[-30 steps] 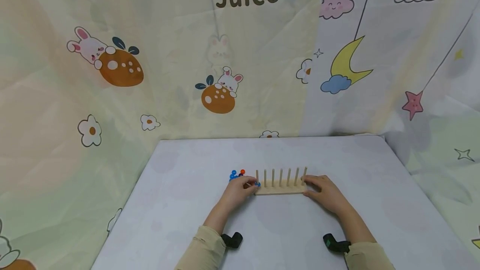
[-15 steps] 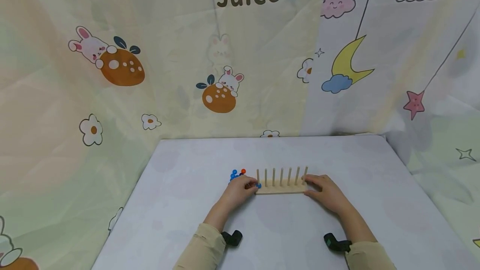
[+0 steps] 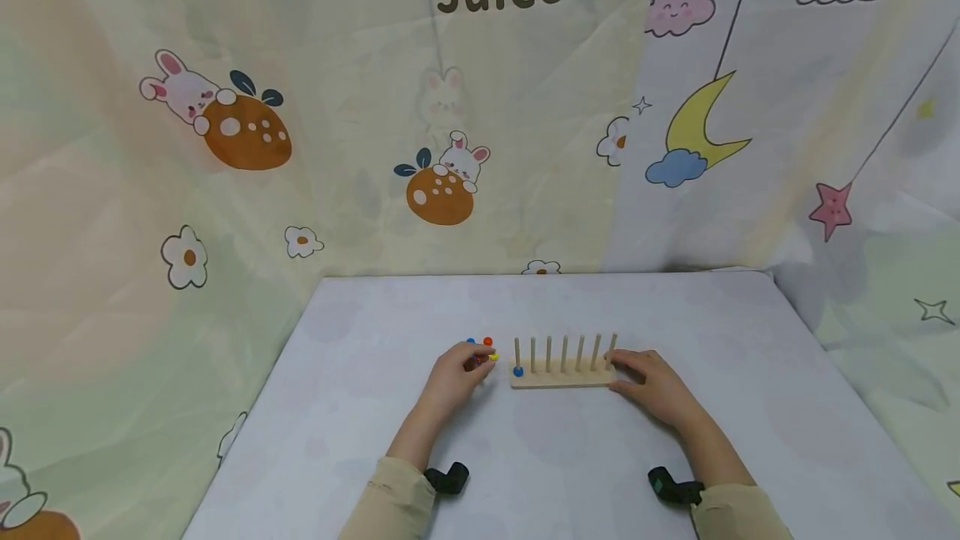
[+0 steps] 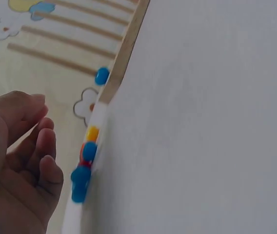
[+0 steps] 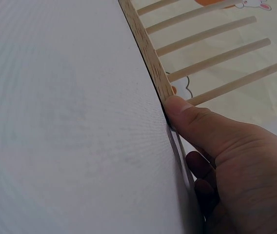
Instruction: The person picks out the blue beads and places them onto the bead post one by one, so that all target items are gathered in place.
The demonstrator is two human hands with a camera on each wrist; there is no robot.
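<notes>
A wooden peg board [image 3: 564,383] with a row of several upright pegs sits mid-table. One blue bead [image 3: 518,372] is at the foot of its leftmost peg, also visible in the left wrist view. My right hand [image 3: 660,386] grips the board's right end, the thumb [image 5: 178,105] against the front edge of the base. To the left of the board, my left hand [image 3: 450,380] hovers by a small group of beads, fingers loosely bent and no bead visible between them. That group includes a yellow bead [image 4: 93,133], blue beads [image 4: 80,175] and an orange-red bead [image 3: 487,342], partly hidden by the hand.
The white table [image 3: 570,465] spreads around the board. Behind it hangs a printed cloth [image 3: 337,107] with bunnies, flowers and a moon. Each wrist wears a black camera, the left one [image 3: 447,479] just above the tabletop.
My left hand has moved left from the leftmost peg to the loose beads, leaving the blue bead on that peg. The right hand has stayed at the board's right end.
</notes>
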